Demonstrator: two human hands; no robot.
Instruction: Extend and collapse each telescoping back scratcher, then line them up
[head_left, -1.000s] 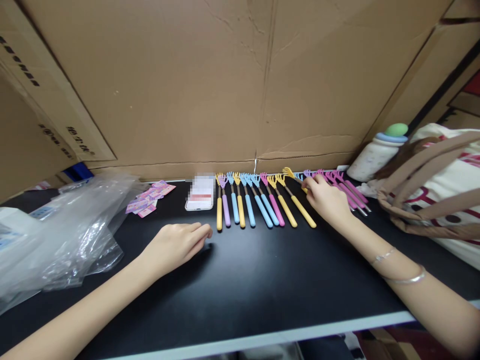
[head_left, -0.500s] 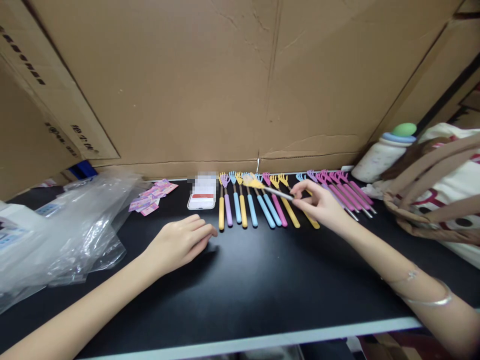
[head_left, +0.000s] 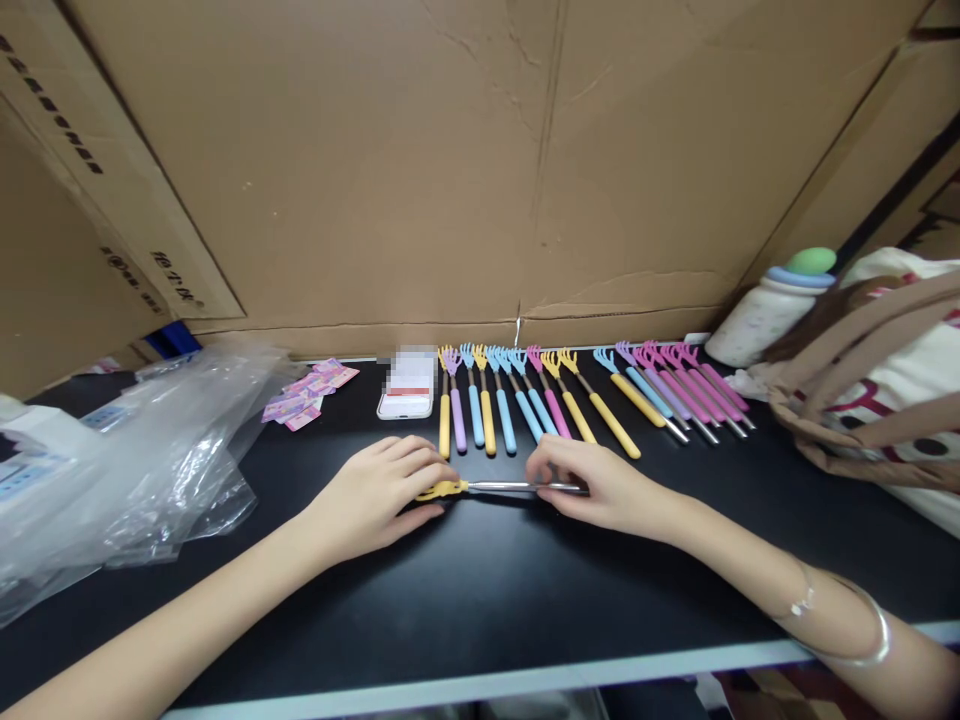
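Note:
A yellow-headed back scratcher (head_left: 495, 488) with a thin metal shaft lies crosswise just above the black table (head_left: 480, 600). My left hand (head_left: 375, 495) pinches its yellow claw end. My right hand (head_left: 600, 490) is closed around the handle end, hiding it. Behind both hands, a row of several back scratchers (head_left: 540, 405) with yellow, blue, pink and purple handles lies side by side against the cardboard wall (head_left: 480, 160).
Crumpled clear plastic bags (head_left: 127, 460) cover the left of the table. Small pink packets (head_left: 307, 392) and a white phone-like item (head_left: 405, 395) lie near the wall. A white bottle with a green cap (head_left: 765, 310) and a cloth bag with brown straps (head_left: 877, 390) fill the right.
My right hand lifted one yellow scratcher out of the row and carried it toward me and to the left. My left hand then closed on its claw end.

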